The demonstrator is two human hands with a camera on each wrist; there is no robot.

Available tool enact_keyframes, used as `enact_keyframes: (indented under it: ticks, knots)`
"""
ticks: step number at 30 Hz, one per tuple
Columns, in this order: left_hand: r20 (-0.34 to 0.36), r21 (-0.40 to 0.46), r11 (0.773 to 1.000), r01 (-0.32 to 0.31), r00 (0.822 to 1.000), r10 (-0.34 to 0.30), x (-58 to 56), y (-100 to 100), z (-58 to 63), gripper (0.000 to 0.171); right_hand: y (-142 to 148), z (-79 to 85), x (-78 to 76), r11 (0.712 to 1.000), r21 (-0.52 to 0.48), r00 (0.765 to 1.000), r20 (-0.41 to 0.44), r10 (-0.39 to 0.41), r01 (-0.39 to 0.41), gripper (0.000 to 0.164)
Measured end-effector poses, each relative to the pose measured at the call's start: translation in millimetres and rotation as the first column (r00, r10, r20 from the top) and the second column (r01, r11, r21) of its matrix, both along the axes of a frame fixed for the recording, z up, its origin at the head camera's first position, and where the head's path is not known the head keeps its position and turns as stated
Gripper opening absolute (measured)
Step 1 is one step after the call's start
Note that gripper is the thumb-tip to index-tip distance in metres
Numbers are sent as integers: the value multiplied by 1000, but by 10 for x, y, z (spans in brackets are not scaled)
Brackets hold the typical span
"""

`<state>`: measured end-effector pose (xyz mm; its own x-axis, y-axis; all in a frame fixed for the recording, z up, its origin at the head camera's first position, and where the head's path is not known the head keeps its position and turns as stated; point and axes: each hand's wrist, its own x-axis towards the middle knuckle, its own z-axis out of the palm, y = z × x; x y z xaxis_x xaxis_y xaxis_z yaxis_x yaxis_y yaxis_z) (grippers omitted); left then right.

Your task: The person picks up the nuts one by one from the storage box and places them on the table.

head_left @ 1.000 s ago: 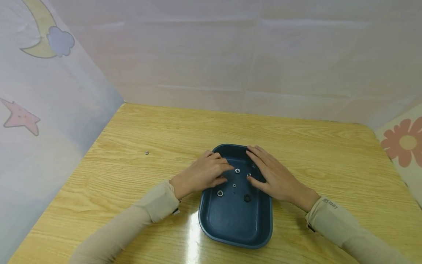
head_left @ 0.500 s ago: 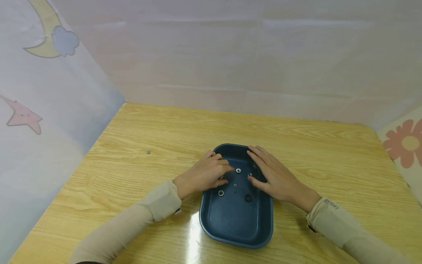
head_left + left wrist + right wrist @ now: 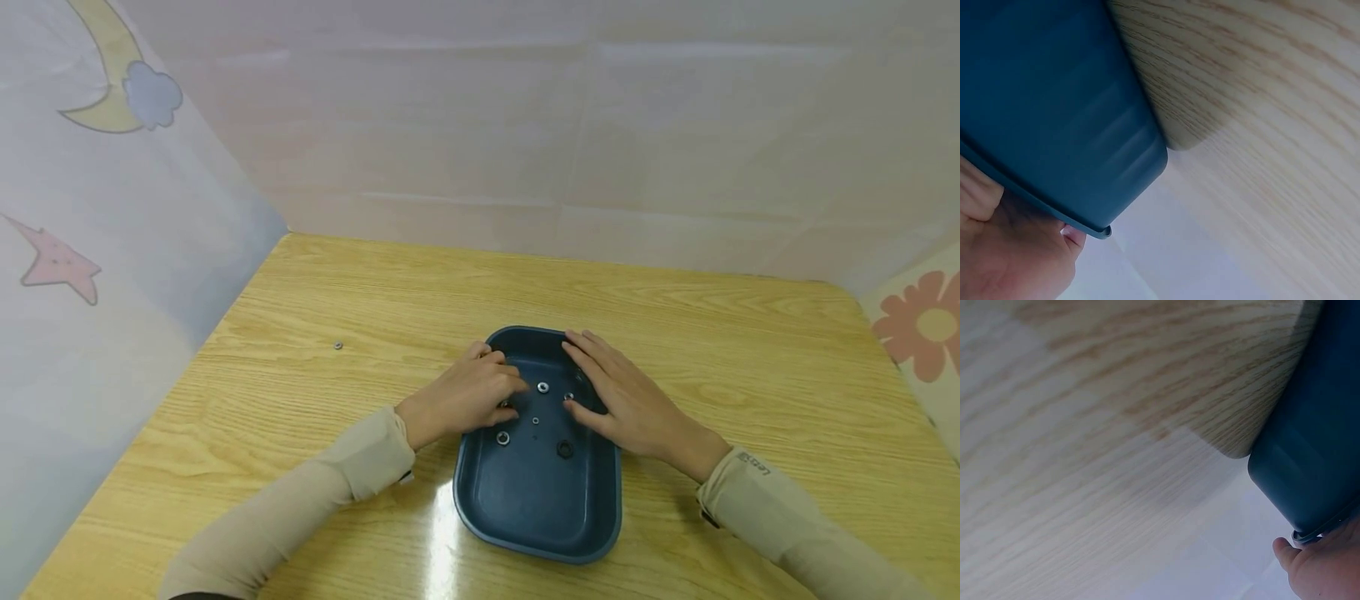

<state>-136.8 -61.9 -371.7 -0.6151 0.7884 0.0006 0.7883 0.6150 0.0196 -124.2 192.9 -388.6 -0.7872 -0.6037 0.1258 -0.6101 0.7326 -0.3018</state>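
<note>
A dark blue tray [image 3: 536,508] with rounded corners lies on the table with several nuts inside. My left hand [image 3: 472,392] rests over its left rim, fingers bent, thumb and index finger apart. Between them a metal nut [image 3: 506,403] is partly visible. Just beyond the index fingertip lies a silver nut [image 3: 543,387]. My right hand [image 3: 626,400] lies across the right rim with fingers extended, its thumb close to another nut [image 3: 568,397]. Nearer the front are a silver nut [image 3: 503,437], a tiny nut [image 3: 536,421] and a black nut [image 3: 564,449].
One small nut [image 3: 338,345] lies outside the tray, on the left part of the wooden table [image 3: 375,283]. A pale cloth wall [image 3: 525,125] stands behind the table. Printed cloth with a moon and a star [image 3: 60,262] hangs on the left.
My left index finger has bent slightly inward, away from the silver nut. The right hand stays in place on the rim. The head view has shifted a little.
</note>
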Motion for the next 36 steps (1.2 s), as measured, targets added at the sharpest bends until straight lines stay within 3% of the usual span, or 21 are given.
enact_keyframes:
  ticks: [16, 36]
  knots:
    - [32, -39, 999, -27, 999, 29, -4, 26, 0, 31, 1, -1, -2, 1000, -2, 1000, 7, -2, 2, 76]
    - [41, -97, 994, -40, 998, 44, -6, 71, 11, 10, -11, 4, -2, 1000, -5, 1000, 2, -8, 8, 76]
